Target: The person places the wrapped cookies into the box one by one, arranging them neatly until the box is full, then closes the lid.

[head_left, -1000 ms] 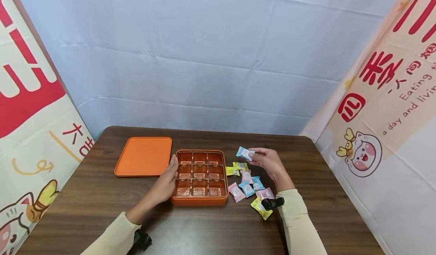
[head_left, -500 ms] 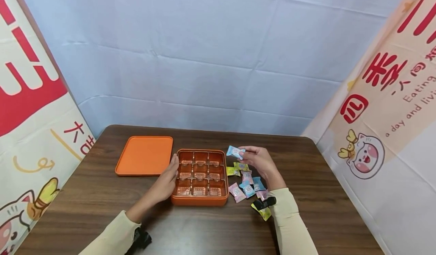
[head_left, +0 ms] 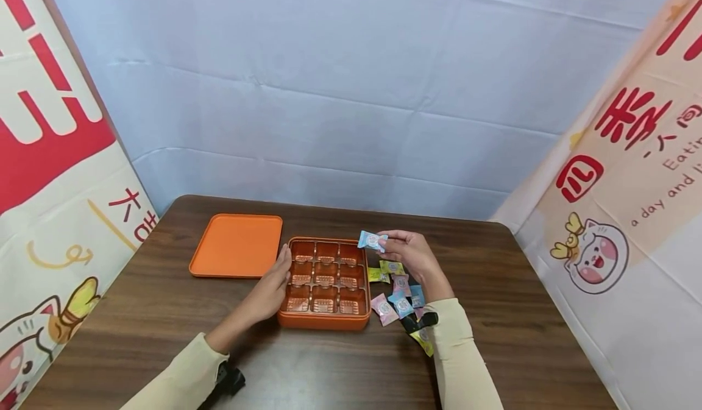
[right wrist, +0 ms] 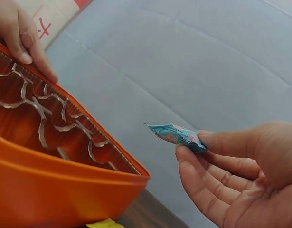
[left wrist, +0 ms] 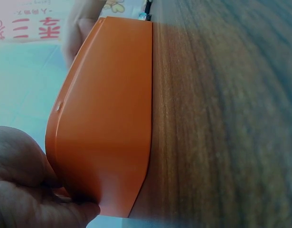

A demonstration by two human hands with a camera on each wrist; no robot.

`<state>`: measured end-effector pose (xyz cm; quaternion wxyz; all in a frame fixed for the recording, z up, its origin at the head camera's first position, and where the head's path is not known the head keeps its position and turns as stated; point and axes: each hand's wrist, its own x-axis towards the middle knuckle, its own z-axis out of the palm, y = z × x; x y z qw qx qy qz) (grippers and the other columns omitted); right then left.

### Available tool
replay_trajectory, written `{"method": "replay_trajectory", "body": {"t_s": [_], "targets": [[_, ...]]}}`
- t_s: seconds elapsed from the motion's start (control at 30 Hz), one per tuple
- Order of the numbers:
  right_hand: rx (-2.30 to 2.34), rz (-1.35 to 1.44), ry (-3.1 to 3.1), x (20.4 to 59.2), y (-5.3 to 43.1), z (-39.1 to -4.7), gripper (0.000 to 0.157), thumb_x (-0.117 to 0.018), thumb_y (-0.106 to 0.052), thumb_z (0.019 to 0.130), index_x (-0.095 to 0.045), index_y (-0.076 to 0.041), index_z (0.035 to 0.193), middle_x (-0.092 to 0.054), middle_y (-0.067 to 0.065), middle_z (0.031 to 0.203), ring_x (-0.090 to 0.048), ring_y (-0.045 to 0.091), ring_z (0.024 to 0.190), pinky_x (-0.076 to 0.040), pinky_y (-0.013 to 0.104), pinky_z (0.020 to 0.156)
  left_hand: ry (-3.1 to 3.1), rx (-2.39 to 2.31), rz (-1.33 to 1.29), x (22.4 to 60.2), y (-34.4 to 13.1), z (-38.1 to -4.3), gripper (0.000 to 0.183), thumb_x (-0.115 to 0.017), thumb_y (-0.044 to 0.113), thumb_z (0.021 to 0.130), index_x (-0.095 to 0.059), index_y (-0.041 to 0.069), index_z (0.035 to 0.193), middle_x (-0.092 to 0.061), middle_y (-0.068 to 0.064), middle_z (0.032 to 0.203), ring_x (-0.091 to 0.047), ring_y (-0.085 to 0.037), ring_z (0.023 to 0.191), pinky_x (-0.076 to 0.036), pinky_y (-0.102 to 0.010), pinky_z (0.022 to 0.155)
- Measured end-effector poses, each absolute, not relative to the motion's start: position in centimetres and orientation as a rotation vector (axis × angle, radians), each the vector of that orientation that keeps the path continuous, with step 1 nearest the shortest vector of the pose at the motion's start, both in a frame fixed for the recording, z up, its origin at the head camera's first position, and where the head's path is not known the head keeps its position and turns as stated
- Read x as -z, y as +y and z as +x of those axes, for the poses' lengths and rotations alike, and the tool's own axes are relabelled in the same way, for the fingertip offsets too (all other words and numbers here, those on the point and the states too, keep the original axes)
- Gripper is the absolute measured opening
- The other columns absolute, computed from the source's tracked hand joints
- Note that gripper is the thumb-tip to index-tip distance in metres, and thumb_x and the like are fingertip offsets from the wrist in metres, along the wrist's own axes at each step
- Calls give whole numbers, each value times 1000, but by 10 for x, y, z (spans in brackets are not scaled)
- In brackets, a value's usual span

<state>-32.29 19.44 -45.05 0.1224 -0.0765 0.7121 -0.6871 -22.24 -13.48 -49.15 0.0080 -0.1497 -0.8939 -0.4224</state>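
A: Starting with the head view, what do we have?

B: We see an orange box (head_left: 325, 322) on the dark wooden bench (head_left: 307, 373), fitted with a nine-compartment insert (head_left: 325, 279). The left hand (head_left: 267, 293) lies along its left side, fingers straight and touching it.

A: And the right hand (head_left: 414, 255)?

B: It pinches a blue wrapped sweet (head_left: 371, 240) between thumb and fingertips, by the box's far right corner. Right of the box we find loose sweets (head_left: 401, 304) in yellow, pink and blue, some partly covered by a black wrist strap (head_left: 428, 319) and sleeve (head_left: 455, 337). An orange lid (head_left: 237, 245) lies flat to the left of the box.

A: In the left wrist view, we get the box's smooth outer wall, with the left hand touching its corner.

B: We also make out the right hand, blurred, beyond the rim; we can't tell its grip from there.

A: The right wrist view settles that: the sweet sits between thumb and fingers, near the box but apart from it.

B: And across from it we see the left hand's fingertips at the rim, before a pale cloth (right wrist: 193, 61).
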Motion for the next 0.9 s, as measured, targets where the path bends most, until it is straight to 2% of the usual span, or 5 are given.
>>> {"method": "replay_trajectory", "body": {"t_s": [0.13, 0.23, 0.43, 0.77, 0.9], "targets": [[1996, -234, 2066, 449, 191, -323, 37, -67, -7, 98, -60, 12, 130, -69, 8, 102, -72, 19, 89, -56, 44, 92, -2789, 1317, -470, 491, -135, -223, 54, -36, -1, 107, -14, -13, 155, 0, -23, 166, -10, -41, 152, -16, -57, 120], [1985, -238, 2063, 447, 188, -324, 37, -67, -7, 98, -61, 11, 130, -68, 8, 102, -71, 19, 89, -58, 42, 90, -2793, 1317, -466, 492, -136, -223, 55, -36, -1, 107, -14, -13, 156, 0, -22, 166, -10, -41, 152, -15, -56, 120], [1958, -224, 2073, 445, 183, -327, 36, -69, -9, 97, -64, 9, 128, -68, 11, 105, -70, 20, 89, -56, 47, 92, -2809, 1320, -461, 493, -136, -224, 55, -36, 1, 108, -13, -12, 156, 1, -21, 166, -9, -39, 152, -15, -56, 120], [1988, -191, 2050, 450, 173, -330, 29, -68, -3, 96, -67, 11, 121, -70, 11, 96, -70, 18, 81, -59, 45, 85, -2790, 1328, -478, 495, -135, -225, 55, -36, 0, 108, -12, -11, 156, 3, -21, 167, -8, -39, 152, -15, -57, 120], [1979, -197, 2049, 454, 170, -332, 29, -69, -3, 96, -67, 11, 121, -70, 11, 97, -70, 18, 79, -57, 48, 87, -2794, 1324, -476, 495, -136, -226, 55, -36, 0, 108, -12, -11, 157, 3, -20, 167, -8, -39, 152, -15, -56, 120]]}}
